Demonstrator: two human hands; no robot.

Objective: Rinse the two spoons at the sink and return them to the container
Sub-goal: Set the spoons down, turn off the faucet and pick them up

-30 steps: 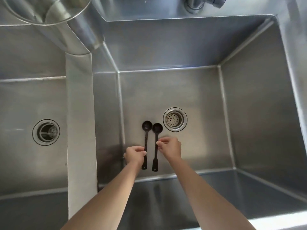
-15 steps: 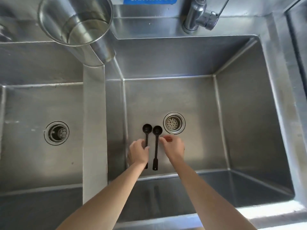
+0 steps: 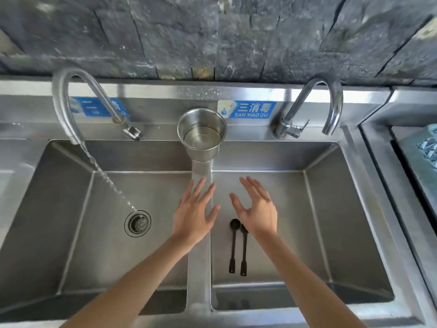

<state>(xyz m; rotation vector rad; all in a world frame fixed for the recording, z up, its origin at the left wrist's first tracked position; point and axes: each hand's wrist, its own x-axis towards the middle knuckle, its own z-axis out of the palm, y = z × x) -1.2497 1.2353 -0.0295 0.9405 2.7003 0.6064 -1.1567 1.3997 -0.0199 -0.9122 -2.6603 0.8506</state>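
Note:
Two black spoons lie side by side on the floor of the right sink basin (image 3: 319, 233), bowls pointing away from me. The left spoon (image 3: 233, 247) shows whole; my wrist hides the bowl of the right spoon (image 3: 243, 254). My left hand (image 3: 195, 214) hovers spread over the divider between the basins, holding nothing. My right hand (image 3: 256, 209) is spread above the spoons' bowls and also holds nothing. A steel container (image 3: 201, 133) stands at the far end of the divider, with nothing in it that I can see.
The left tap (image 3: 68, 98) runs a thin stream into the left basin's drain (image 3: 137, 223). The right tap (image 3: 314, 107) is dry. A blue label (image 3: 250, 109) sits behind the container. A tray with blue cloth (image 3: 425, 147) lies at the far right.
Both hands have let go of the spoon handles and lifted away with fingers spread. The spoons stay on the basin floor. My view has tilted up, showing the taps and wall.

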